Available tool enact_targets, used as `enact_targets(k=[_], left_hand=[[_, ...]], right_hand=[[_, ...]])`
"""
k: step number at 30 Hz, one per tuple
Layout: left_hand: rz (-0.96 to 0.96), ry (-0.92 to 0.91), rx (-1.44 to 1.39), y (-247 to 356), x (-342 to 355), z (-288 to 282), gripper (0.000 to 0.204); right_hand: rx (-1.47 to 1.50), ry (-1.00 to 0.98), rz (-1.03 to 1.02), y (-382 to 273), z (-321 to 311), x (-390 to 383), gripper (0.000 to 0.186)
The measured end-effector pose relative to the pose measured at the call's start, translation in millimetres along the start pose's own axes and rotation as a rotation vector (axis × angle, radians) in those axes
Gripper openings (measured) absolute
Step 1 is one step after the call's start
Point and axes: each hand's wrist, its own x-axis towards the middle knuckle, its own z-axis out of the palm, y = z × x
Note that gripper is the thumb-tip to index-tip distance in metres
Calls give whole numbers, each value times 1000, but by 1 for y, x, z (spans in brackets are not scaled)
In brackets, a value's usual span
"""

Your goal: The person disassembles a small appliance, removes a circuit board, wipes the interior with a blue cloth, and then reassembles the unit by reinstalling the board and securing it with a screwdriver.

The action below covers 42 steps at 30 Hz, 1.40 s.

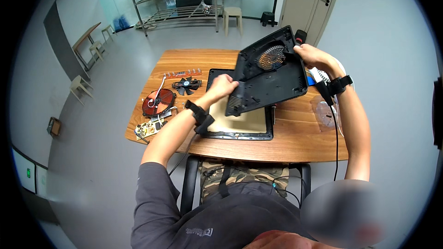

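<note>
Item, in your hands: one black plastic housing shell (272, 83), roughly rectangular, with a round slotted grille (271, 58) towards its upper end; it is tilted above the table, its ribbed, post-studded inner face turned to you.

Your left hand (223, 86): fingers closed on the shell's left edge. Your right hand (317, 58): closed on its upper right edge, thumb at the rim. A black strap (199, 116) circles the left wrist.

Beneath the shell, on the brown wood-grain table (212, 150): one rectangular black-rimmed panel with a cream face (240, 124), partly covered from view; you cannot tell whether the shell touches it.

To your left on the table: one narrow orange-red strip set with small pale parts (183, 73); below it, one black multi-bladed fan (186, 85); beside that, one round copper-red coil disc (152, 109), a white lead lying across it; nearest you, one pale circuit board with mounted components (151, 129).

To your right: one shallow, clear plastic dish (323, 116), near the table's edge.
</note>
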Motion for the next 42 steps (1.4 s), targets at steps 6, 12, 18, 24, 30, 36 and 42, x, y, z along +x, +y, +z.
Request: enact_targets(k=[6,12,18,24,30,36,42], left_hand=[[-24,-26,108,-40,-15,-72,24],[114,51,213,-74,-45,-67,27],[112,44,266,-86,-54,-55,29],[151,96,309,-86,-51,-43,30],[77,131,324,-86,-55,-40,29],[57,100,350,-79,-58,-43,30],[49,96,372,-84,-57,-41,32]], right_hand=[[134,-144,-6,31,75,4,41],[-137,-117,-203,85,154,25,33],[-91,-146,-198,85,169,1,31],[-117,-69,-241,104,181,5,34],[-28,-6,-229,92,192,-10,38],[-53,-27,-174,106,198,-5,44],[-27,-13,-200,104,199,-7,43]])
